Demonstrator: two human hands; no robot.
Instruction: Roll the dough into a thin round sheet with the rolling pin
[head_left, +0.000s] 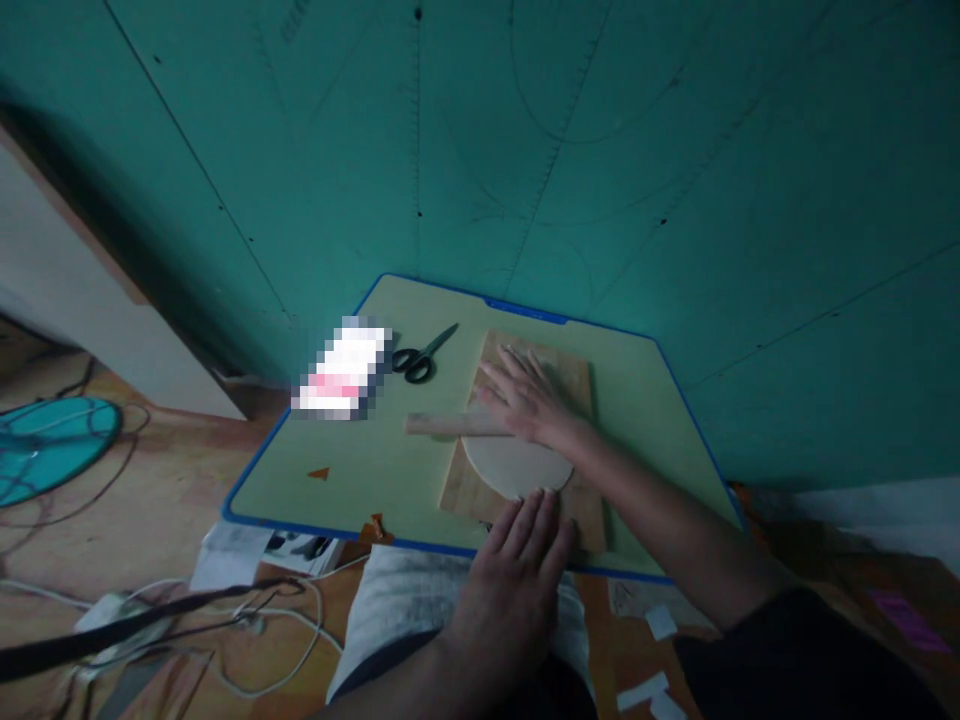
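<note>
Both flat, open palms work: right hand [529, 400] rolls pin [450, 425] evenly over dough [514, 468]; left hand [521, 565] steadies board [465, 490].

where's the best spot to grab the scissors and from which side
Probably by the black loop handles, the end of the scissors nearer the person. They lie flat and shut on the green board with the blades pointing away to the right, so come from above on the near-left side.
</note>
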